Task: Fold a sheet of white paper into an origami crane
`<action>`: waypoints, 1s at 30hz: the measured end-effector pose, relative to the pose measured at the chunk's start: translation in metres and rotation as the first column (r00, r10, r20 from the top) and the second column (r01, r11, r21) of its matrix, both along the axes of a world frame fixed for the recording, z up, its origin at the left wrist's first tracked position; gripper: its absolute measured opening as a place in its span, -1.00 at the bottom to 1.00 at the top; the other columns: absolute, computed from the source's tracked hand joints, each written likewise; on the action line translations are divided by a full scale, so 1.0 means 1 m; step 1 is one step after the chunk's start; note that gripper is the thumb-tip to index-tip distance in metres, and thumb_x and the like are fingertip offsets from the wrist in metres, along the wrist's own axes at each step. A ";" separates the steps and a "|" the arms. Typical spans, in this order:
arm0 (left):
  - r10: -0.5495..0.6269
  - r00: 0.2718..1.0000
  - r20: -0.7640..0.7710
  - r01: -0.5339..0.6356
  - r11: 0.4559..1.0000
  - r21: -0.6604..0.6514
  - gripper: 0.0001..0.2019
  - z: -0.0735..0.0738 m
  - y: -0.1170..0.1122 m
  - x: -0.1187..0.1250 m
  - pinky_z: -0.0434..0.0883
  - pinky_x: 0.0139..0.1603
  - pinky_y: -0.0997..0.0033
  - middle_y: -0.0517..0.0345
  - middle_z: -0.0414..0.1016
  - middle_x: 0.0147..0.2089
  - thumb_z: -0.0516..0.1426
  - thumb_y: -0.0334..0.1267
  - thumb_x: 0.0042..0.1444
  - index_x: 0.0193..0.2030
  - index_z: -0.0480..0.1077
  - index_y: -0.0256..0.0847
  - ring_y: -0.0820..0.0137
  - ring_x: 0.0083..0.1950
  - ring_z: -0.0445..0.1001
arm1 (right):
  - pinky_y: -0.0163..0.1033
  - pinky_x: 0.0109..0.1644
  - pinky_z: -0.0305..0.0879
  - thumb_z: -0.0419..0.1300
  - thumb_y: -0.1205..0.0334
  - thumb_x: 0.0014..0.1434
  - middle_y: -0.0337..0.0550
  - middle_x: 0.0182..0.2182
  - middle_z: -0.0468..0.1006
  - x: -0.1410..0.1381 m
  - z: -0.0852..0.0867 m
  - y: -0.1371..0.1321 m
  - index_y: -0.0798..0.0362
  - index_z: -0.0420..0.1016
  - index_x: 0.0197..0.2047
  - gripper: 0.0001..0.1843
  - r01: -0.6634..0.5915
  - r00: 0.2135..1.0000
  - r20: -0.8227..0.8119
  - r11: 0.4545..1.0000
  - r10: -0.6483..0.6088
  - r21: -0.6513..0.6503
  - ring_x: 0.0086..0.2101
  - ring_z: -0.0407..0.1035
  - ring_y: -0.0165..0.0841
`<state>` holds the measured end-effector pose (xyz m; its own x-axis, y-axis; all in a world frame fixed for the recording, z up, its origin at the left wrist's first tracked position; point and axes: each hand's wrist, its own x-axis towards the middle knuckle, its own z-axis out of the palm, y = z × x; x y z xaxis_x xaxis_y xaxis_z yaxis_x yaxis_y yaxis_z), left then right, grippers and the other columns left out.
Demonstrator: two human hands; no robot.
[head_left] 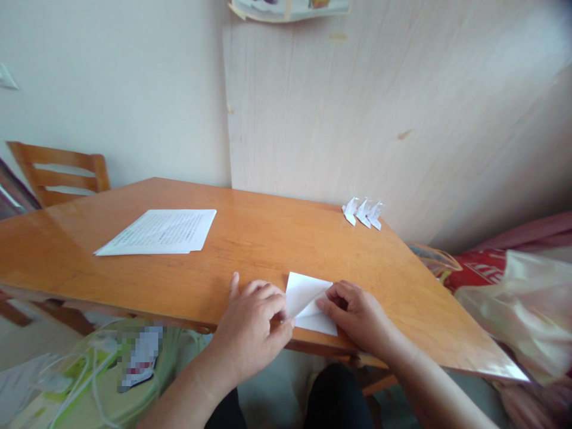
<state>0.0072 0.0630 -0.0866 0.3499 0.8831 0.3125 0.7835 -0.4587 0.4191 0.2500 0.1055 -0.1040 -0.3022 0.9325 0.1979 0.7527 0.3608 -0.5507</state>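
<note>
White paper (pixel 302 290), pinched by your left hand (pixel 259 316) at eight o'clock and right hand (pixel 356 310) at three, seems mid-fold; next likely calls for even creasing.

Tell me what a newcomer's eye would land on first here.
Probably the bright white paper with a diagonal crease at the table's near edge, between the left hand and right hand. Next, the printed sheets lying farther left, then three small folded paper pieces in a row by the wall.

Soft light, faint table (pixel 263 232) glare, blurred edges
</note>
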 end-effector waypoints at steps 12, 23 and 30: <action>0.043 0.999 -0.003 -0.043 0.999 0.025 -0.85 -0.005 0.003 0.004 -0.13 0.37 -0.38 0.20 0.54 -0.08 0.11 -0.28 0.25 -0.37 0.41 -0.12 0.19 0.05 0.38 | -0.24 -0.33 0.16 0.20 0.05 0.25 -0.22 -0.45 0.46 -0.001 -0.003 0.001 -0.01 0.36 -0.45 -0.71 0.038 0.999 0.024 0.999 -0.039 0.024 -0.41 0.34 -0.33; -0.006 0.999 0.047 0.010 0.997 -0.081 -0.72 0.001 0.005 -0.004 -0.02 0.37 -0.21 0.22 0.53 0.02 -0.04 -0.30 0.35 -0.28 0.47 -0.09 0.23 0.09 0.38 | -0.24 -0.33 0.15 0.21 0.07 0.24 -0.21 -0.44 0.47 -0.004 -0.002 0.000 -0.02 0.38 -0.43 -0.74 0.054 0.997 0.055 0.998 -0.055 0.030 -0.40 0.34 -0.32; 0.054 0.998 0.027 -0.053 0.998 -0.017 -0.81 -0.004 0.006 0.004 -0.04 0.34 -0.34 0.18 0.54 -0.02 0.17 -0.17 0.22 -0.41 0.40 -0.12 0.14 0.08 0.37 | -0.23 -0.33 0.15 0.22 0.07 0.23 -0.21 -0.45 0.48 -0.004 -0.003 -0.001 -0.02 0.38 -0.44 -0.74 0.060 0.996 0.060 0.997 -0.063 0.043 -0.40 0.35 -0.31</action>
